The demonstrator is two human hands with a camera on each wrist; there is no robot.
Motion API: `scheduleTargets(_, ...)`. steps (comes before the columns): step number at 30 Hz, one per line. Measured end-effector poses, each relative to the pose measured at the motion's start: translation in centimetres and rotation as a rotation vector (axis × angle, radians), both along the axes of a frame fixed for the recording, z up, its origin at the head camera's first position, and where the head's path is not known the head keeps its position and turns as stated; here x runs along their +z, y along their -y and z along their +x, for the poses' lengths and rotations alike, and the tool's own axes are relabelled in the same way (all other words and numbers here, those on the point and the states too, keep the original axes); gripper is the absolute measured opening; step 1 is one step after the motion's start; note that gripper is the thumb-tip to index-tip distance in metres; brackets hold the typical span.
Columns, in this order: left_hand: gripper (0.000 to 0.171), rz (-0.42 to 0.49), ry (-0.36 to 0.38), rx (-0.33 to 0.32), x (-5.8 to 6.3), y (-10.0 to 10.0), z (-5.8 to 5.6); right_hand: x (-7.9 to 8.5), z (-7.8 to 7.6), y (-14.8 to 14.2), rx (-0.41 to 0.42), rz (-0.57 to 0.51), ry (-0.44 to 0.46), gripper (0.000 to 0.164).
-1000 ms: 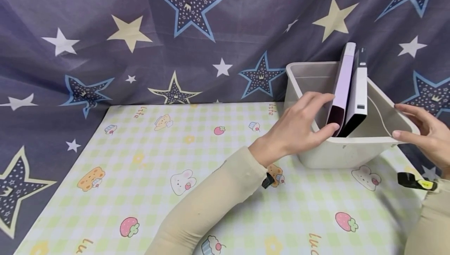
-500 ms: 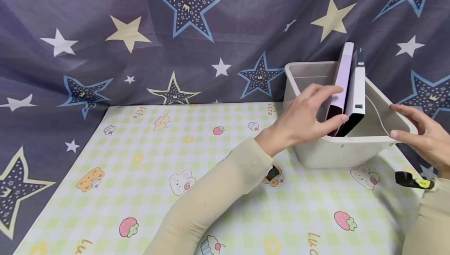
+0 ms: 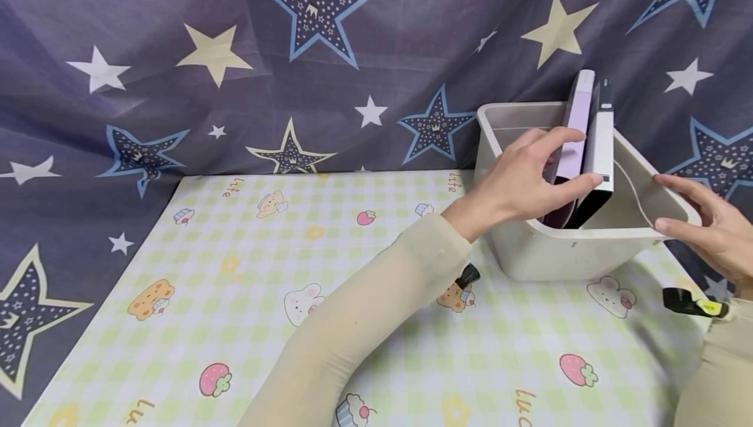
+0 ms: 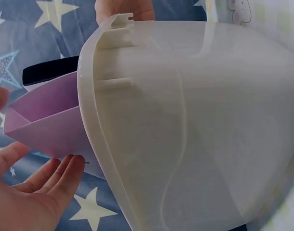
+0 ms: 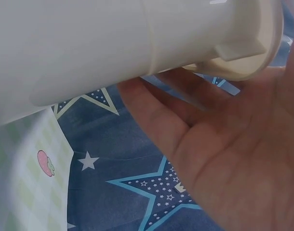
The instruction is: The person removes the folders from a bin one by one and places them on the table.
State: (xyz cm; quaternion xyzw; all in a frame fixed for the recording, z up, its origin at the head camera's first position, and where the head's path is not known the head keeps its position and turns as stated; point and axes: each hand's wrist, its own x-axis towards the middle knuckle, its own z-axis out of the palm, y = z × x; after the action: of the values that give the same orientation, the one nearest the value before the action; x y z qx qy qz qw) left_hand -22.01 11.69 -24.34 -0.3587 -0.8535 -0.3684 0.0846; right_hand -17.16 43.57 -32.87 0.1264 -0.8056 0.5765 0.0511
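We find the left grip (image 3: pixel 523 182) wide, the purple folder (image 4: pixel 55 125) within its span. Right grip (image 3: pixel 720 227) holds the bin (image 3: pixel 565 257).

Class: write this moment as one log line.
left hand: by purple folder, contact unclear; right hand: holds bin; white folder: beside purple folder, both in bin

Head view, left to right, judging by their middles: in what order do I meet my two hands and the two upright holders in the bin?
Left hand, lilac holder, white-and-black holder, right hand.
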Motion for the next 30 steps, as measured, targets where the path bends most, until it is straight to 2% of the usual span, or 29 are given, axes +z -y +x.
scheduleTargets(7,0.05,-0.005,0.042,0.02,0.2,-0.6,-0.5,0.0,0.0,-0.1,0.02,-0.048,0.003,0.075)
scheduleTargets(12,0.048,-0.08,0.041,0.002,0.6,-1.0,-0.9,0.0,0.0,-0.1,0.059,-0.113,0.02,0.074)
scheduleTargets(15,0.05,-0.157,0.047,-0.002,1.3,-1.2,-1.2,0.1,-0.1,0.0,0.054,-0.108,0.028,0.074)
scheduleTargets(18,0.051,-0.227,0.057,-0.014,1.9,-1.3,-1.5,0.1,0.0,0.0,0.029,-0.054,0.023,0.075)
scheduleTargets(24,0.05,-0.314,0.093,-0.031,2.6,-0.9,-2.4,0.1,0.0,0.1,0.002,0.04,0.009,0.076)
scheduleTargets(30,0.05,-0.312,0.113,-0.045,2.5,-0.3,-2.9,0.1,0.0,-0.1,0.03,-0.04,0.026,0.075)
